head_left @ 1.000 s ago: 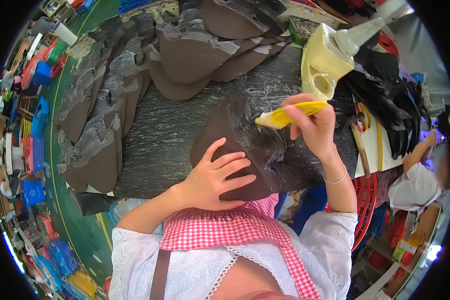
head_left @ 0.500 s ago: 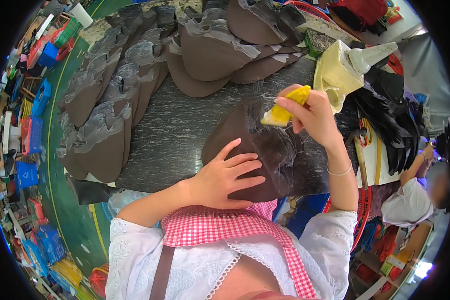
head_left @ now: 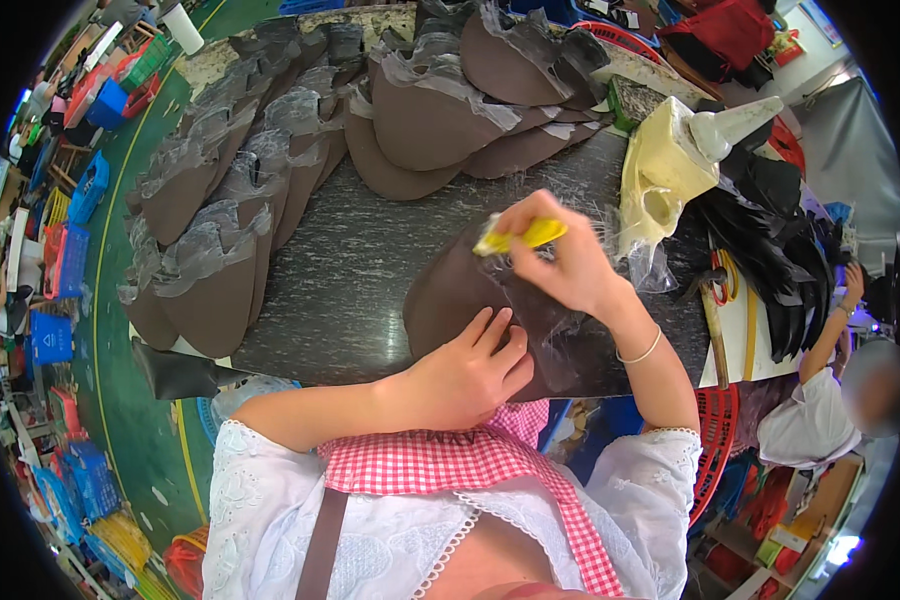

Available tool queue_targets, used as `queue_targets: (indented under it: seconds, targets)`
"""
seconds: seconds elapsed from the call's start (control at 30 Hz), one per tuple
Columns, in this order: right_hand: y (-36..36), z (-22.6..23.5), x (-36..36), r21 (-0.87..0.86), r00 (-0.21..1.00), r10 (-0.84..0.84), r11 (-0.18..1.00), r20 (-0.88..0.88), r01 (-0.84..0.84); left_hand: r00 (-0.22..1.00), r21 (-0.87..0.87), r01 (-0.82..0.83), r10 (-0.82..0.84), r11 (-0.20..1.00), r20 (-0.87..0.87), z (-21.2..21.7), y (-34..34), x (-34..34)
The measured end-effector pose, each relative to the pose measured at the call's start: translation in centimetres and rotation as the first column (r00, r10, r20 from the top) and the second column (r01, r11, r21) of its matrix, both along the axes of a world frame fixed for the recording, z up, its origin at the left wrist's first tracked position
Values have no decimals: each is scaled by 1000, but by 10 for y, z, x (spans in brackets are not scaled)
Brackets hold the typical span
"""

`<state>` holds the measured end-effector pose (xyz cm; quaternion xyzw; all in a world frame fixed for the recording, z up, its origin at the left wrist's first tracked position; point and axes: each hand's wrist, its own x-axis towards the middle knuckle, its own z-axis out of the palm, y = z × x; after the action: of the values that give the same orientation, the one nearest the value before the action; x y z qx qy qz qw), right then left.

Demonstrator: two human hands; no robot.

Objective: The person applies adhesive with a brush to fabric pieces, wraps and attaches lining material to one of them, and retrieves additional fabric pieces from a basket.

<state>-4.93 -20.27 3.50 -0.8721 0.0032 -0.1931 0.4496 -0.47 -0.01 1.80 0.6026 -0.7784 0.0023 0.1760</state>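
Observation:
A dark brown rounded shoe-upper piece [head_left: 440,295] lies on the black streaked tabletop in front of me. My left hand [head_left: 480,370] rests on its near part, fingers stretched out and pressing it down. Between the thumb and fingers of my right hand [head_left: 560,255] is a yellow sponge-like pad [head_left: 538,234], its pale edge down at the far edge of the piece. Shiny, wet-looking glue streaks run over the right part of the piece, partly hidden under my right hand. Just right of that hand stands a cream plastic glue container [head_left: 660,165] with a cone-shaped nozzle.
Overlapping brown pieces [head_left: 215,300] with glossy edges cover the table's left side, and more [head_left: 435,125] lie at the back. Scissors [head_left: 722,285], a hammer [head_left: 714,335] and black strips [head_left: 770,250] are at the right. Another person [head_left: 810,415] sits beyond the right edge.
My right hand has moved left and down with the yellow pad, from beside the container onto the piece's far edge. The fingers of my left hand have drawn closer together.

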Motion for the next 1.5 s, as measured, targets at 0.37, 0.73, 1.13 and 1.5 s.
queue_targets:
  seconds: [0.37,0.73,1.13,1.5]
  targets:
    - [-84,1,-87,371,744,-657,726,125,579,-739,424,-121,204,898,-642,-25,-2,69]
    - [-65,3,-85,269,739,-593,805,322,529,-153,201,-598,135,776,-979,36,-2,82]
    - [-126,0,-102,191,616,-783,620,85,761,949,-134,209,-234,969,-214,33,-80,85]
    - [-49,0,-83,595,985,-122,785,-125,172,971,77,-91,105,993,-213,-13,-2,17]
